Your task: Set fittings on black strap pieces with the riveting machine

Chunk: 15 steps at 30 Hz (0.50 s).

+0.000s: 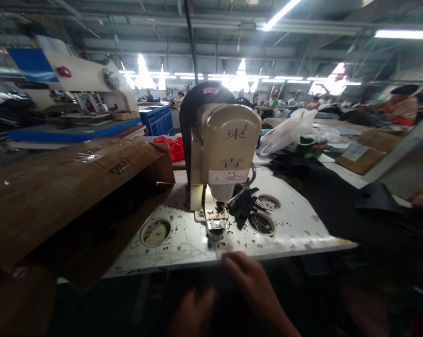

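A beige sewing-type machine stands in front of me, its lit work point over a small metal plate. My right hand is at the table's front edge, just below that plate. Its fingers are curled together, and whatever they may hold is hidden. Lower and to the left is my left hand, smeared by motion in the dark area below the edge, so its grip does not show. A bunch of small black pieces lies on the white table, right of the machine's foot.
An open cardboard box leans over the table's left side. Black material drapes over the right side, near a white plastic bag. Round recesses, including a left one, hold dark scraps. Another machine stands behind the box.
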Each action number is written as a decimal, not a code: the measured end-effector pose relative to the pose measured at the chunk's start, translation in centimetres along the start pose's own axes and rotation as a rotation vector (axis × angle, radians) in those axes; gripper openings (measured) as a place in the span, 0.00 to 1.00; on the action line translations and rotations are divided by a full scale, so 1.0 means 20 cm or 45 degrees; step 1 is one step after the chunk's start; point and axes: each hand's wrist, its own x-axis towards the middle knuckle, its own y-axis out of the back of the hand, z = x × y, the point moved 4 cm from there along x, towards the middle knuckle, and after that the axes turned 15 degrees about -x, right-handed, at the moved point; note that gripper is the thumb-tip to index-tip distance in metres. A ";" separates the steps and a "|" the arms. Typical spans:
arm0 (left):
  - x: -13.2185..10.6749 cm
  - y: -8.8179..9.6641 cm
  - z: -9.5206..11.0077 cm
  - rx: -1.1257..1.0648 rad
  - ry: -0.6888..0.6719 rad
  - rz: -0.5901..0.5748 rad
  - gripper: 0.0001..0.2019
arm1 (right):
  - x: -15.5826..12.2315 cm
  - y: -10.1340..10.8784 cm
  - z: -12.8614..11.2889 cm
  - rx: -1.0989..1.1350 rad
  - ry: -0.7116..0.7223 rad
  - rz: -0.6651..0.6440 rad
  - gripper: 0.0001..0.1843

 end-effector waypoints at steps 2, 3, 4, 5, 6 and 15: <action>-0.03 -0.05 0.06 -0.042 -0.033 -0.064 0.37 | -0.12 -0.13 -0.01 0.103 0.005 -0.221 0.17; -0.05 -0.07 0.10 -0.063 -0.059 -0.113 0.37 | -0.16 -0.17 -0.01 0.151 -0.006 -0.259 0.16; -0.07 -0.10 0.12 -0.085 -0.075 -0.157 0.36 | -0.17 -0.20 0.00 0.188 -0.017 -0.263 0.15; -0.09 -0.11 0.14 -0.102 -0.084 -0.189 0.35 | -0.17 -0.21 0.00 0.217 -0.033 -0.248 0.15; -0.10 -0.12 0.15 -0.111 -0.086 -0.204 0.34 | -0.16 -0.21 0.02 0.254 -0.059 -0.219 0.16; -0.08 -0.01 0.12 -0.184 -0.128 -0.015 0.32 | -0.05 -0.08 0.06 0.930 -0.305 -0.164 0.22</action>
